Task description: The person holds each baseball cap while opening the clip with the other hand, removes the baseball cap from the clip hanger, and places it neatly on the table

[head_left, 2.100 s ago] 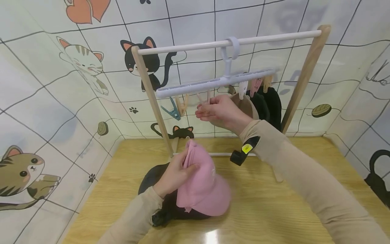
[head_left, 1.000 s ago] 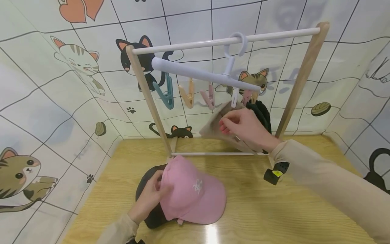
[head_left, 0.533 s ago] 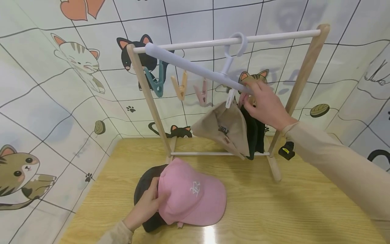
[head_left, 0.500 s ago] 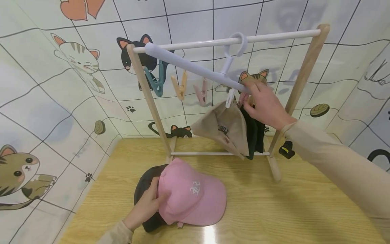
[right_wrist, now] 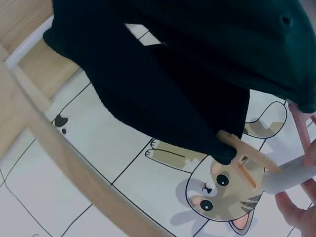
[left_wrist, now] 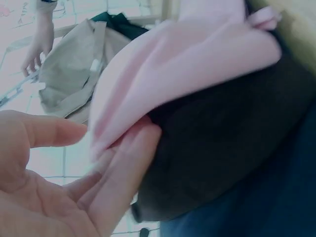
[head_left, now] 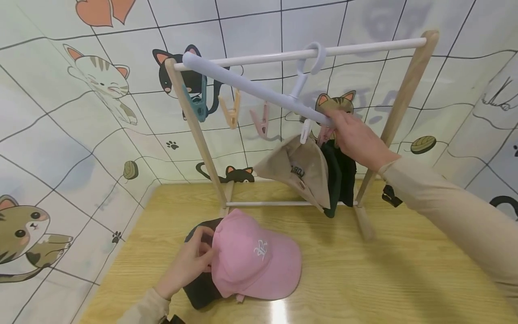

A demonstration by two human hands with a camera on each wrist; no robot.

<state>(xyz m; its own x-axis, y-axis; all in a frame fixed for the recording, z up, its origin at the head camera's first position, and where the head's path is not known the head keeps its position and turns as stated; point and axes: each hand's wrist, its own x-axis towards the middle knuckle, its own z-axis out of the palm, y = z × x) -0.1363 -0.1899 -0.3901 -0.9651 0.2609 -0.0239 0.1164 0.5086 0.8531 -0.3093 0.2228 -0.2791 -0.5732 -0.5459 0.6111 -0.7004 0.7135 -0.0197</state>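
Note:
My right hand [head_left: 360, 139] grips the right end of a pale lavender clip hanger [head_left: 251, 87]. Beneath it hang a beige cap [head_left: 295, 164] on a white clip, a dark green cap [right_wrist: 276, 54] on a pink clip and a black cap [right_wrist: 148, 94] on an orange clip [right_wrist: 242, 158]. A pink cap [head_left: 243, 256] lies over another black cap [head_left: 202, 288] on the table. My left hand [head_left: 190, 258] is at the pink cap's back edge. In the left wrist view its fingers [left_wrist: 128, 163] reach under that edge, the thumb standing apart from them.
The hanger hooks over the white rod [head_left: 259, 58] of a wooden rack [head_left: 408, 85]. Blue [head_left: 198, 101], orange [head_left: 230, 112] and pink [head_left: 261, 121] clips dangle from its left half. Behind stands a wall [head_left: 133, 135] printed with cats. The wooden table [head_left: 344, 279] lies in front.
The right hand went from a left-side clip to the hanger's right end. The hanger turned, its left end swinging outward. The pink cap came down onto the black one; the left hand loosened.

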